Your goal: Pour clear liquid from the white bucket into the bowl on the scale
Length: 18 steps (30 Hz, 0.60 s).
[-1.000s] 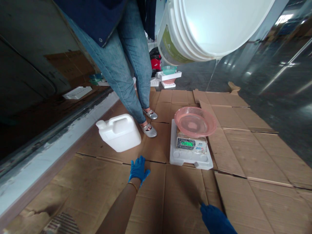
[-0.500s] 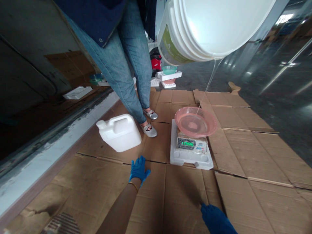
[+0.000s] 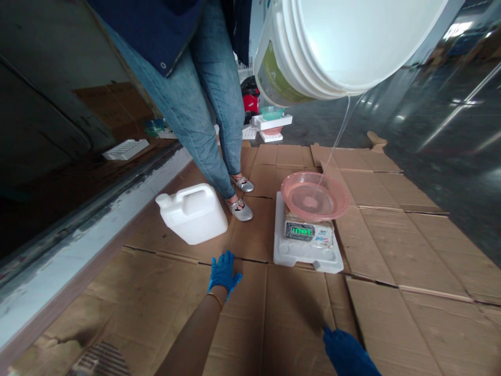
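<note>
My left hand (image 3: pixel 224 272), in a bright blue glove with a thin bracelet at the wrist, lies on the cardboard sheets (image 3: pixel 297 297) with its fingers spread, touching nothing else. My right hand (image 3: pixel 346 352), in a darker blue glove, sits at the bottom edge, partly cut off, near the same cardboard. Overhead, a large tilted white plastic pail (image 3: pixel 344 36) pours a thin clear stream (image 3: pixel 336 141) into a pink plastic basin (image 3: pixel 315 175). That basin rests on a digital scale (image 3: pixel 301 256) with a lit green display. Neither hand touches the pail, and what holds it is hidden.
A person in jeans (image 3: pixel 203 104) and silver shoes stands next to a white plastic jerrycan (image 3: pixel 191 214). Left runs a pale door sill (image 3: pixel 94 235). Behind are a red object (image 3: pixel 250 99), a teal bowl (image 3: pixel 272 112) and white trays, with a shiny floor (image 3: pixel 430 104) at right.
The pail has risen slightly and tilted further. The stream, at first a faint thread ending above the cardboard, now reaches into the basin. The scale digits differ. My hands stay nearly still.
</note>
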Motion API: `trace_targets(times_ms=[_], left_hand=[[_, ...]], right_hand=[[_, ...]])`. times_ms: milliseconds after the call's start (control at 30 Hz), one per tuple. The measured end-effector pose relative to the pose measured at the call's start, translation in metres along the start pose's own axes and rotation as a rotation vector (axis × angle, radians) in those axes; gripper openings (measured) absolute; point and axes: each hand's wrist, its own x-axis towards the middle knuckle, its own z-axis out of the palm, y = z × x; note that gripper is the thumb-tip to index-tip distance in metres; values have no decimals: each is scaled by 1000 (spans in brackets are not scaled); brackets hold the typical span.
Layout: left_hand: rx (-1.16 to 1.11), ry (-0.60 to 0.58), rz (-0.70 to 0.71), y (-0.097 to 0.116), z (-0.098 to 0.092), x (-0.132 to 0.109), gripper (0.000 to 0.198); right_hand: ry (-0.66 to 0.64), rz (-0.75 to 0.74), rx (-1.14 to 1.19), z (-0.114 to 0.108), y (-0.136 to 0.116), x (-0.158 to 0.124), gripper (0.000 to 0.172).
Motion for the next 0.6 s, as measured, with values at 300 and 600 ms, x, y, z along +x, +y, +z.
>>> trace_targets(times_ms=[300, 600], left_hand=[[7, 2, 3, -1, 3, 2, 82], [13, 0, 3, -1, 3, 0, 81]], right_hand=[[-38, -28, -88, 3, -7, 1, 60], [-84, -33, -40, 6, -7, -6, 54]])
